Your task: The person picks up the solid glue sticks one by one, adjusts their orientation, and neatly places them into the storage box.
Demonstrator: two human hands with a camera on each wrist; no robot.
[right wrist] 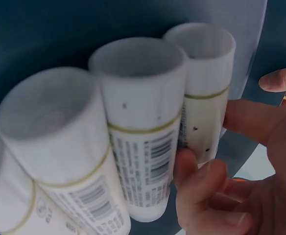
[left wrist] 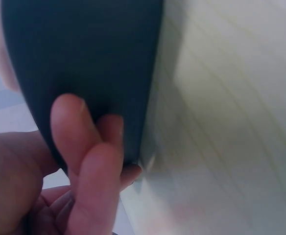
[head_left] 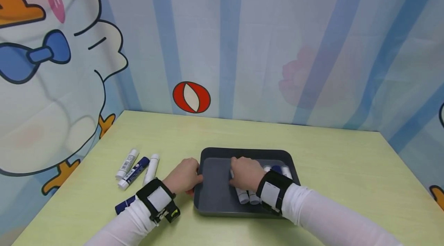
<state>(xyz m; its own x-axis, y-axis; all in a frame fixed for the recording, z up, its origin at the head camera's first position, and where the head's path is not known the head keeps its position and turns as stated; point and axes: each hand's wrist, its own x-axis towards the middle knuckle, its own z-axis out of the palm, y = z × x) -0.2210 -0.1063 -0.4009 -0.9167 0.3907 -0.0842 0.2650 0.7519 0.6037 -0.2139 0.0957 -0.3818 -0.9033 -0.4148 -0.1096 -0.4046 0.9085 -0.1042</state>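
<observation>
A dark grey tray [head_left: 215, 184] lies on the table. At its left side is my left hand [head_left: 183, 176], gripping it with the thumb at the rim and fingers against the outer wall [left wrist: 108, 58]. Inside the tray my right hand [head_left: 248, 173] pinches a white glue stick [right wrist: 204, 73] between thumb and fingers, at the left end of a row. Close beside it are more white glue sticks [right wrist: 138, 93], lying side by side with barcodes showing. The right hand and wrist strap hide part of the row in the head view.
Left of the tray, two white glue sticks [head_left: 127, 164] and a dark blue one [head_left: 133, 172] lie on the yellow table [head_left: 340, 169]. Another dark blue stick [head_left: 125, 204] is partly covered by my left forearm. A printed curtain [head_left: 256, 45] stands behind the table.
</observation>
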